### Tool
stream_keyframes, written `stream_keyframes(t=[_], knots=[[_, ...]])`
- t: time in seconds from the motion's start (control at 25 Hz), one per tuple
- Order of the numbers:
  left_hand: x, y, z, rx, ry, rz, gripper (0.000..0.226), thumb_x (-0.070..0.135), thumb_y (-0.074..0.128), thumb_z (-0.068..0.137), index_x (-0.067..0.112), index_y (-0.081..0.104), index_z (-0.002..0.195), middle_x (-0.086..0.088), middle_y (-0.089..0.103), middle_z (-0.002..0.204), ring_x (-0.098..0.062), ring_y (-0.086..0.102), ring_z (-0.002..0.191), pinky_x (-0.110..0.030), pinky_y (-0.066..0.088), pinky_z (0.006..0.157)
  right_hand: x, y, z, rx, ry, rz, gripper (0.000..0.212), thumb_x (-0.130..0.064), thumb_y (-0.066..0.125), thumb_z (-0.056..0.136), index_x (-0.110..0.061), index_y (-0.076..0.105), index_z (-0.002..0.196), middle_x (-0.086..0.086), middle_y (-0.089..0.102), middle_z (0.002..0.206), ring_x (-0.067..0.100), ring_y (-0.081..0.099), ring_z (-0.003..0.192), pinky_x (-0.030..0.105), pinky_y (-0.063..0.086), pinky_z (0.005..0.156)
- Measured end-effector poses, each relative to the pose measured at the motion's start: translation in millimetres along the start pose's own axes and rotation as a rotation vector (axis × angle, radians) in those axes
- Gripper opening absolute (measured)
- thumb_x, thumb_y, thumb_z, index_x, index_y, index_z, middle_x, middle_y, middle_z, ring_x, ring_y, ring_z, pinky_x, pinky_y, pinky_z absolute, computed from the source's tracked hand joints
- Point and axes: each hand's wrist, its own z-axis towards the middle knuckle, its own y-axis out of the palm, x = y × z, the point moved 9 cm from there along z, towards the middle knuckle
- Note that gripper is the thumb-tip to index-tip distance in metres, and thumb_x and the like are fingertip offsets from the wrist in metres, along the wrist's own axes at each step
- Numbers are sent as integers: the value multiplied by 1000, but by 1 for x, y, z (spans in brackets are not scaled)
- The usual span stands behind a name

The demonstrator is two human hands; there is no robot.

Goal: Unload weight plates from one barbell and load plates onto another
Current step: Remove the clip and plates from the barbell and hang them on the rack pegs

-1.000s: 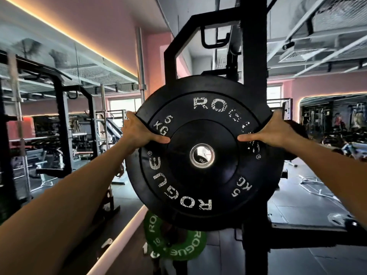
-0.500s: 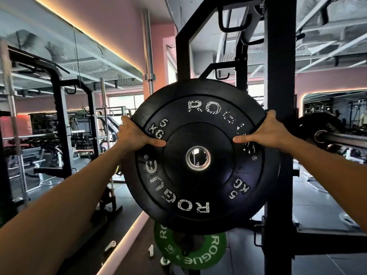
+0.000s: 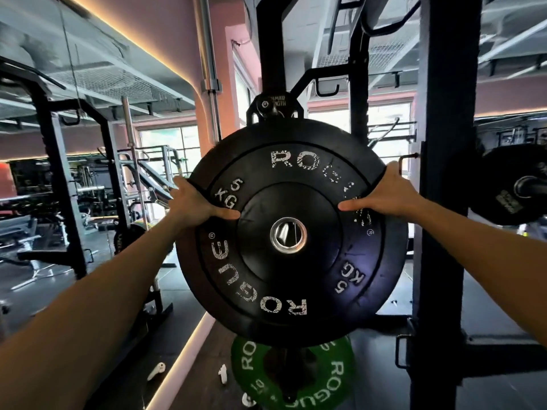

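Gripping 5 kg plate (image 3: 291, 261) at both upper edges, left hand (image 3: 192, 202) and right hand (image 3: 387, 193) clamped on; loaded barbell (image 3: 529, 187) off right, nearer right hand.

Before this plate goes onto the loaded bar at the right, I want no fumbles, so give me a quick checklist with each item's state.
1. Both hands on the black 5 kg plate: ok. The left hand and right hand grip opposite edges, thumbs on its face.
2. Plate upright, facing the person: ok.
3. Centre hole free: ok, light shows through it.
4. Hole lined up with the barbell sleeve: not ok. The sleeve is far right, beyond the rack upright.
5. Room left on the sleeve: cannot tell; it already carries a black plate.
6. Floor below: not ok. A green plate sits underneath.
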Motion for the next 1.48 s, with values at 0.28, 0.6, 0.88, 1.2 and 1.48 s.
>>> stream_keyframes(t=[0.28,0.6,0.88,1.2,1.48], knots=[[-54,46,61,-84,-10,-34,167,57,93,22,-1,0,148,-20,24,154,-36,25,143,-49,26,116,11,58,39,29,43,-60,135,-56,92,37,-9,21,141,7,50,135,29,49,126,38,43,99],[-126,122,120,-181,-67,-38,168,66,91,14,9,10,150,-11,36,150,-32,34,140,-49,33,112,52,124,80,5,74,-149,139,-76,84,21,-24,32,139,-7,48,129,15,50,122,36,44,102],[-126,157,168,-132,-30,-60,169,74,83,4,10,14,144,-14,36,147,-35,35,137,-53,35,110,68,142,125,67,100,-111,117,-54,92,40,-11,27,127,9,51,133,29,50,124,39,43,96],[-125,199,228,-87,23,-22,152,55,95,30,7,9,145,-17,29,149,-37,27,140,-57,30,112,99,176,191,119,92,-65,117,-48,92,45,-10,24,133,9,51,134,28,49,125,28,35,88],[-135,235,271,-60,45,-31,147,55,94,35,12,10,147,-15,22,152,-36,19,143,-57,24,114,115,199,241,163,59,-65,107,-43,93,47,-6,30,125,10,52,130,28,50,122,29,37,86]])
